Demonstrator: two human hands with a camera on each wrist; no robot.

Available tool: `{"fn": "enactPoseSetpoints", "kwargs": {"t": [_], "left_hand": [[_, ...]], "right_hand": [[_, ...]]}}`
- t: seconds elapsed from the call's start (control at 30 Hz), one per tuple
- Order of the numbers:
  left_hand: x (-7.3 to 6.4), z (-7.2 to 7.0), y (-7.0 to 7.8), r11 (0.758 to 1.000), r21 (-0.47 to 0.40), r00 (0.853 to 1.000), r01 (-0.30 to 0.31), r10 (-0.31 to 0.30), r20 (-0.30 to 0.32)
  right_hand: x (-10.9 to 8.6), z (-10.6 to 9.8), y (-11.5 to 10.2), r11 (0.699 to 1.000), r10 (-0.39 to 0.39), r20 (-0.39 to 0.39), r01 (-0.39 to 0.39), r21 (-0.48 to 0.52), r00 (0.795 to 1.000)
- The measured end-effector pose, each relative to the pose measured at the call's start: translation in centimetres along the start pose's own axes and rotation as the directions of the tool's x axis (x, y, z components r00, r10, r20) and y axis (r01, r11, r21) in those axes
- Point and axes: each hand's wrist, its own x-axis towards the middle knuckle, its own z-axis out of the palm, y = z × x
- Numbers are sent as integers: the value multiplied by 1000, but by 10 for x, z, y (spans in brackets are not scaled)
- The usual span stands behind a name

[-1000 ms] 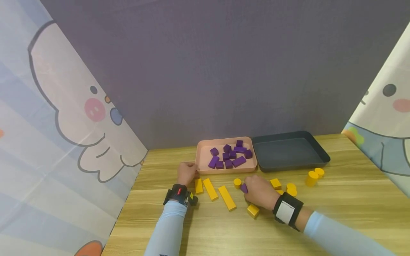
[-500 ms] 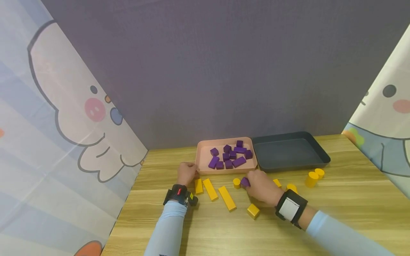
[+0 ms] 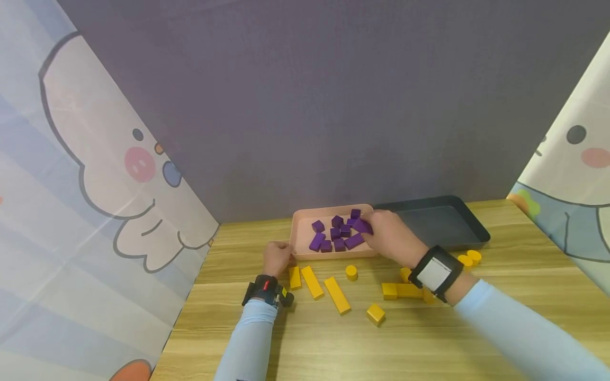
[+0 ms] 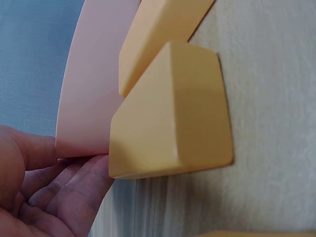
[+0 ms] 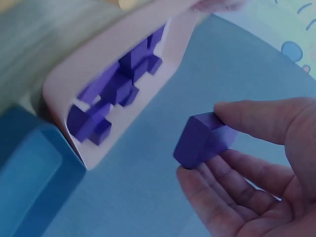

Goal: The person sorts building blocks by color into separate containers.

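Purple block (image 3: 363,226), pinched in the right hand (image 3: 393,237), thumb and fingertips parted by its thickness, hangs above the pink tray (image 3: 302,233); other blocks (image 3: 339,244) lie below and left of that hand. Left hand (image 3: 277,258) pinches the tray's near corner: best hold it steady, lower gently and let go over bare floor.

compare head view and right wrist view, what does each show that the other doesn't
Only the head view: left sleeve, right sleeve and a yellow cylinder near the pink tray.

Only the right wrist view: the right grip from its palm side, thumb and fingertips on the held block.

Both: that held block, the pink tray with purple blocks inside, and the dark tray.
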Motion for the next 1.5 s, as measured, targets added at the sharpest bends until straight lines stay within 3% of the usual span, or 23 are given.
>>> {"fn": "enactPoseSetpoints", "kwargs": {"t": [0.23,0.47,0.83,1.1,1.27,1.5], "left_hand": [[2,-1,-3,1000,5,1000,0,0,-13],[1,0,-2,1000,-4,1000,-2,2,-4],[0,3,0,1000,11,1000,-16,16,-21],[2,3,0,999,20,999,-31,31,-32],[3,3,2,999,38,999,-29,31,-32],[2,4,2,999,44,999,-20,21,-28]], "right_hand": [[16,1,-1,1000,15,42,-14,-18,999],[26,21,16,993,-38,104,49,-103,994],[39,50,41,981,-88,194,119,-152,977],[44,56,47,987,-98,251,126,-96,963],[45,57,51,981,-123,273,159,-112,954],[47,63,54,983,-105,300,145,-113,948]]}}
